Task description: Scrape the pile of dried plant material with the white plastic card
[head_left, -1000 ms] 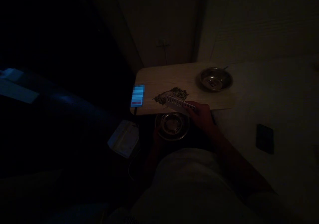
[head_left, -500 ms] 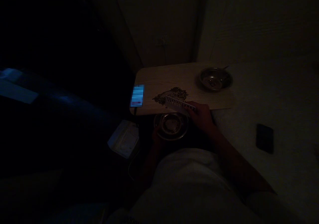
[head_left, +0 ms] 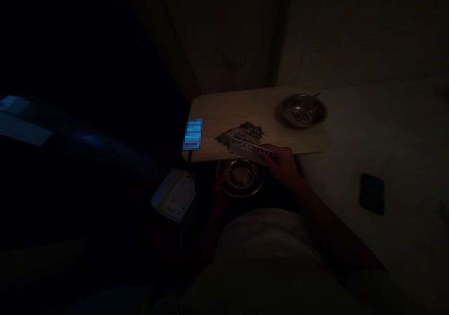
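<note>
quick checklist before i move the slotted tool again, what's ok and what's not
1. Slotted tool gripped in the right hand: ok.
2. Lower bowl at the wooden board's near edge: ok.
3. Left hand firm on that bowl: cannot tell; it is at the rim, but too dark.
4. Board cleared of dark bits: not ok, a patch lies there.
5. Lit screen apart from the bits: ok.
6. Lighting: not ok, very dim.
</note>
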Motion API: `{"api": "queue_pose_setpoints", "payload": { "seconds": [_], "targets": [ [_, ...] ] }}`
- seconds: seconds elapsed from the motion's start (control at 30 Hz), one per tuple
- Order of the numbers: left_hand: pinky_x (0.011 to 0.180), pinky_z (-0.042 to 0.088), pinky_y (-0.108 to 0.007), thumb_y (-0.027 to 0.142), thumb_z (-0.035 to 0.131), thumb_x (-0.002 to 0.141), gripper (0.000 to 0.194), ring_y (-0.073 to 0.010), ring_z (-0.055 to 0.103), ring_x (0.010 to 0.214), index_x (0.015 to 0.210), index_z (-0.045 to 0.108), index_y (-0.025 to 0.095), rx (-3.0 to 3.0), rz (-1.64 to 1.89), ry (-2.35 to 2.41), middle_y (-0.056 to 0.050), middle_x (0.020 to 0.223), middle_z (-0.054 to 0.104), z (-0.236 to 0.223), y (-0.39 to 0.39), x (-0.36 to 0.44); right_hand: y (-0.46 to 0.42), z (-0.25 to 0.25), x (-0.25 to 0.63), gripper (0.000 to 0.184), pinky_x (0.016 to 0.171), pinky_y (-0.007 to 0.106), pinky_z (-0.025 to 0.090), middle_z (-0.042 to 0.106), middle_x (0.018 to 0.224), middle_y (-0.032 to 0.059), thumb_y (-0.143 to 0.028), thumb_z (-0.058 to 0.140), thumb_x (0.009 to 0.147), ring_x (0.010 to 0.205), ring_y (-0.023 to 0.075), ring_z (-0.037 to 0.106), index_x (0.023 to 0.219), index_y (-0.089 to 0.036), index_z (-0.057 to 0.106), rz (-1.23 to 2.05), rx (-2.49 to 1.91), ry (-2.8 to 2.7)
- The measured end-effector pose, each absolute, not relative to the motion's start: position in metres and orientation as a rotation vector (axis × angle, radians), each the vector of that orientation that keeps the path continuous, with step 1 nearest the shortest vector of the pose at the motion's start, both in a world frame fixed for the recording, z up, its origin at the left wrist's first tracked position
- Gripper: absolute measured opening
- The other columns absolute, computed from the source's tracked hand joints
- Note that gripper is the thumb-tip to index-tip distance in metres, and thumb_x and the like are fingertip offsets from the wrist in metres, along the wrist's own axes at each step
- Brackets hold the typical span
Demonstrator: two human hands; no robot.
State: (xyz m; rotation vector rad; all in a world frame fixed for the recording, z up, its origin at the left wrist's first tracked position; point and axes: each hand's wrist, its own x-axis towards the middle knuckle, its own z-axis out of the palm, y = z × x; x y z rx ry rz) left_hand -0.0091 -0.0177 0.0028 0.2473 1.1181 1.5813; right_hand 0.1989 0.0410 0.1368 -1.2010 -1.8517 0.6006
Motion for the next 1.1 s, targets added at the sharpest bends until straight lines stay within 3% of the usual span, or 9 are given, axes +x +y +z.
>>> {"api": "queue_pose_setpoints", "payload": {
  "seconds": [0.23, 0.37, 0.8, 1.1],
  "targets": [
    [0.103, 0.042, -0.045, 0.036, 0.066, 0.076, 0.025, -0.032, 0.058, 0.119, 0.094, 0.074, 0.02, 0.182, 1.529, 1.101, -0.006, 0.098, 0.075, 0.006, -0.014, -0.004, 0.041, 0.134, 0.199, 0.025, 0.068, 0.028, 0.05, 0.076, 0.091, 0.0032, -0.032, 0.056, 0.089, 0.078, 0.0202, 0.071, 0.104, -0.022, 0.073, 0.614, -1.184, -1.837],
    [0.101, 0.043, -0.048, 0.033, 0.067, 0.074, 0.021, -0.0337, 0.059, 0.116, 0.088, 0.074, 0.02, 0.156, 1.499, 1.113, -0.007, 0.094, 0.075, 0.006, -0.015, -0.007, 0.041, 0.134, 0.2, 0.026, 0.069, 0.028, 0.05, 0.076, 0.094, 0.004, -0.033, 0.056, 0.089, 0.08, 0.0206, 0.071, 0.105, -0.021, 0.073, 0.614, -1.18, -1.839],
    [0.105, 0.039, -0.049, 0.035, 0.069, 0.074, 0.026, -0.0349, 0.053, 0.125, 0.095, 0.073, 0.021, 0.239, 1.526, 1.089, -0.01, 0.108, 0.073, 0.004, -0.018, -0.009, 0.041, 0.13, 0.2, 0.025, 0.071, 0.029, 0.052, 0.076, 0.094, 0.0042, -0.033, 0.058, 0.088, 0.079, 0.0203, 0.071, 0.103, -0.021, 0.073, 0.659, -1.167, -1.814],
    [0.105, 0.041, -0.048, 0.033, 0.069, 0.073, 0.022, -0.0324, 0.054, 0.124, 0.092, 0.073, 0.025, 0.208, 1.549, 1.14, -0.007, 0.107, 0.073, 0.007, -0.017, -0.008, 0.042, 0.129, 0.209, 0.023, 0.072, 0.029, 0.052, 0.076, 0.092, 0.0031, -0.036, 0.061, 0.086, 0.079, 0.0192, 0.07, 0.099, -0.021, 0.074, 0.717, -1.133, -1.787]
  ]
}}
